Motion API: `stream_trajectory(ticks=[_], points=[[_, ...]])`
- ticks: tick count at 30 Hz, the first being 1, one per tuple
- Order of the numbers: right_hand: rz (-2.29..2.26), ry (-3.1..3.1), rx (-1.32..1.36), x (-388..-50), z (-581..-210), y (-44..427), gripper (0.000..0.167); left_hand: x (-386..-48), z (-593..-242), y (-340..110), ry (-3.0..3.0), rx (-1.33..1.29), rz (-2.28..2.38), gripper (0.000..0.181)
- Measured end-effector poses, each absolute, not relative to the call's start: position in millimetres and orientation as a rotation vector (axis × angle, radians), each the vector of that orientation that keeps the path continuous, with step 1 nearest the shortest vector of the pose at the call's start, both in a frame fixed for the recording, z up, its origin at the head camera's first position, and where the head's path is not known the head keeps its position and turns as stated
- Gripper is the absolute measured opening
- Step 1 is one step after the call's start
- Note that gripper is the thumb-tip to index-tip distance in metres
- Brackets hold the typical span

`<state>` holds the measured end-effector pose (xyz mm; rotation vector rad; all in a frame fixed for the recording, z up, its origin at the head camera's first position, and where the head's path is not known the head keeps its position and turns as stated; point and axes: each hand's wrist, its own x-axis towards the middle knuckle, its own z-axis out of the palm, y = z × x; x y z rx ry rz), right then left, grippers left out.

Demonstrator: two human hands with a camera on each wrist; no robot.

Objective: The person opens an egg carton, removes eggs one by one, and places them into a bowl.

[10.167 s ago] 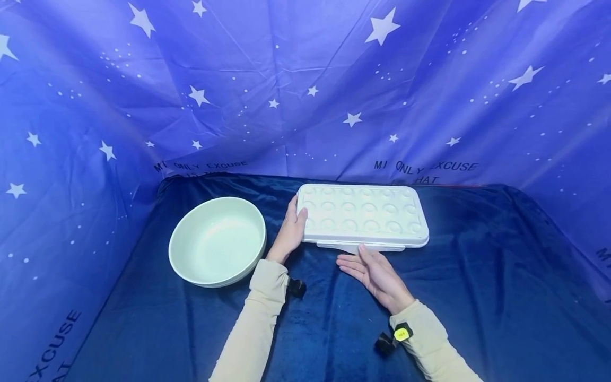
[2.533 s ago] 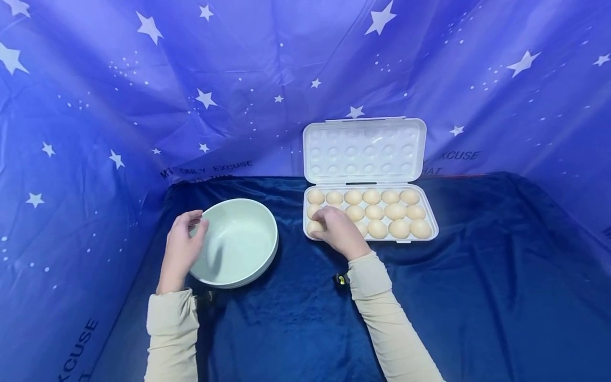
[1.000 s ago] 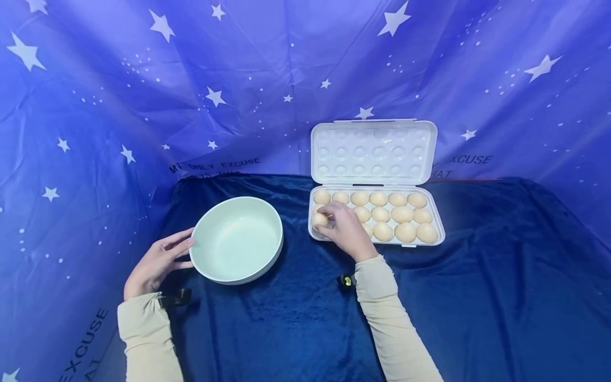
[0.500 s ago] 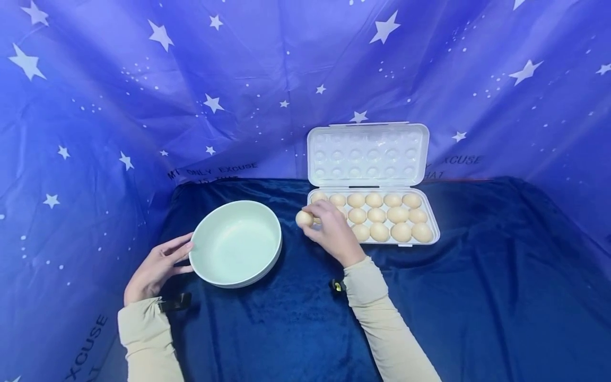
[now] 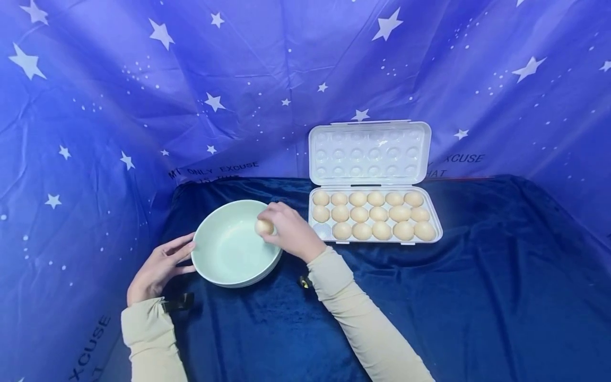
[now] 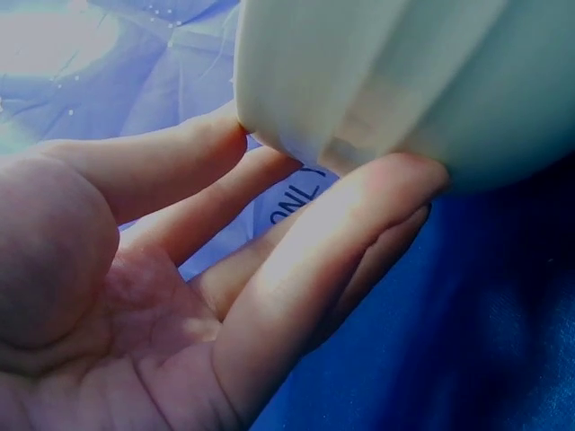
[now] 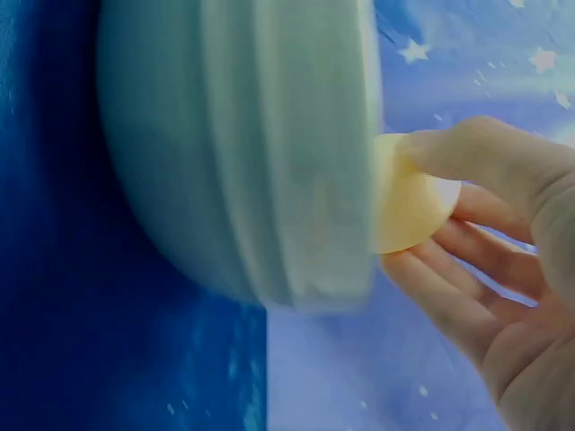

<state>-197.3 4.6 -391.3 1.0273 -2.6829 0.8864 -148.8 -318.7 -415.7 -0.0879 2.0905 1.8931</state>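
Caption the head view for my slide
Right hand holds an egg at the rim of a green bowl, left hand touching its side, open egg carton alongside.

A blue-violet, star-printed fabric backdrop (image 5: 258, 58) hangs behind a dark blue, velvety cloth (image 5: 496, 286).
White five-pointed stars (image 5: 387, 24) scatter behind and beside the cloth; black capital lettering (image 5: 465, 158) runs beyond its far edge and left side.

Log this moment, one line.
right hand: holds egg at rim of green bowl; left hand: touches bowl; egg carton: open
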Motion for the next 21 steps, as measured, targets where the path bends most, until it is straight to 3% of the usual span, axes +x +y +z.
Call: stream_trajectory(ticks=[10,21], points=[[0.534,-2.799,1.057,-202,-413,-18,0.021,-149,-419,-315,2.084,-0.107,1.903,0.062],[0.496,-2.806,1.020,-196,-421,-24,0.012,-152,-420,-318,2.117,-0.121,1.875,0.063]])
